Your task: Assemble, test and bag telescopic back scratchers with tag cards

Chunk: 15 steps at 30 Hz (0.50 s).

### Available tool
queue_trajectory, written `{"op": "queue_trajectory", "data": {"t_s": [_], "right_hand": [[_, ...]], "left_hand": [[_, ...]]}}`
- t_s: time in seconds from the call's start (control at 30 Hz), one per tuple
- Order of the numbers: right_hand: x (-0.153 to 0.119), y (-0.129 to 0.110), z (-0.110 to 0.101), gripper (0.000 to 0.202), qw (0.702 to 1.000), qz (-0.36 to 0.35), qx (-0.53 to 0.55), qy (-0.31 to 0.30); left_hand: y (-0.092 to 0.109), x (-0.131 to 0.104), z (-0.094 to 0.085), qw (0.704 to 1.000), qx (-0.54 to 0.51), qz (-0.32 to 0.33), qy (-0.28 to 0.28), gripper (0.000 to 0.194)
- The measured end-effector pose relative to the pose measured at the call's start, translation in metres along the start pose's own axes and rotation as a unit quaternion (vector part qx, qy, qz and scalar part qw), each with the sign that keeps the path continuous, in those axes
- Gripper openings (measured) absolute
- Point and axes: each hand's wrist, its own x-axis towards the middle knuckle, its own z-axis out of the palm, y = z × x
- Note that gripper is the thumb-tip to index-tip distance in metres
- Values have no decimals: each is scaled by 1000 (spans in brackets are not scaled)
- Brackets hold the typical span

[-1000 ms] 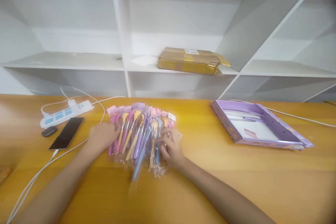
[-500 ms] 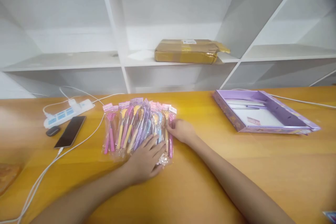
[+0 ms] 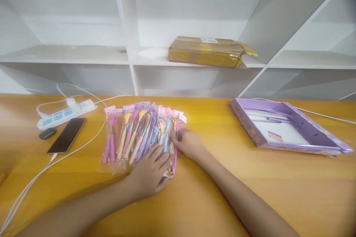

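Observation:
Several back scratchers with claw-shaped heads and pink, yellow, purple and blue handles lie side by side on the table, each in a clear plastic sleeve with a header card. My left hand rests palm down over the lower ends of the right-hand sleeves, its fingers spread. At the right edge of the row, my right hand has its fingers curled against the outermost packaged pink back scratcher. That one is partly covered by my fingers, so the exact grip is hard to see.
Left of the row are a power strip, a phone on a charging cable and a small black case. A purple open box stands at right, holding flat items. Behind, a taped parcel sits on the white shelf.
The view has shifted slightly. My right hand has slid a little toward me along the row's right edge, and the outermost back scratcher leans more. My left hand stays on the sleeves.

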Motion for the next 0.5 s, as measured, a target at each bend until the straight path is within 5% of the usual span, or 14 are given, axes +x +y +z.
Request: {"op": "queue_trajectory", "data": {"t_s": [0.23, 0.5], "right_hand": [[5, 7, 13, 48, 987, -45, 152, 22], [11, 12, 11, 56, 925, -31, 379, 17]], "left_hand": [[-4, 2, 0, 1000, 0, -12, 28, 69], [-4, -1, 1, 998, 0, -22, 54, 75]]}}
